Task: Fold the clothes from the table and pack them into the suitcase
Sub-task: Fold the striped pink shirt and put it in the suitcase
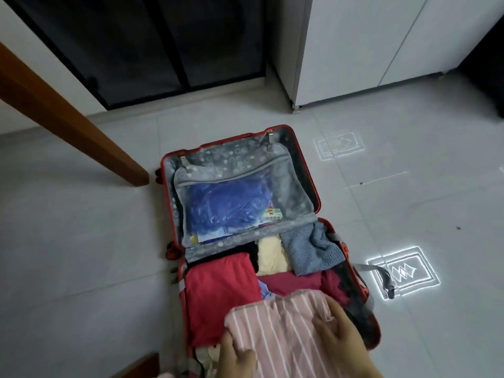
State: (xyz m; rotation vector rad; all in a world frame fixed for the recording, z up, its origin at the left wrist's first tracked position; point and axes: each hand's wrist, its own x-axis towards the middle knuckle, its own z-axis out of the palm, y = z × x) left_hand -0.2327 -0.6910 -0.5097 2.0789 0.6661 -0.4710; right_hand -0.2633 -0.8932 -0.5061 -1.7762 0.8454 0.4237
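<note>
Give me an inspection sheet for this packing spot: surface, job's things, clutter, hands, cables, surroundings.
Surface: grey tiled floor, bright light patterns at right.
Job's things: red suitcase open flat; blue bag in lid pocket; red garment, cream garment, grey knit in base; pink striped garment on top, nearest.
Clutter: grey strap trailing onto floor.
Hands: left hand and right hand rest on pink striped garment.
Cables: nothing seen.
Surroundings: wooden table leg, dark glass door, white cabinet.

The red hard-shell suitcase had grey cloth lining; pink striped cloth garment looked smooth; grey-blue sweater coarse-knit; blue plastic bag glossy; pale floor tiles matt.
</note>
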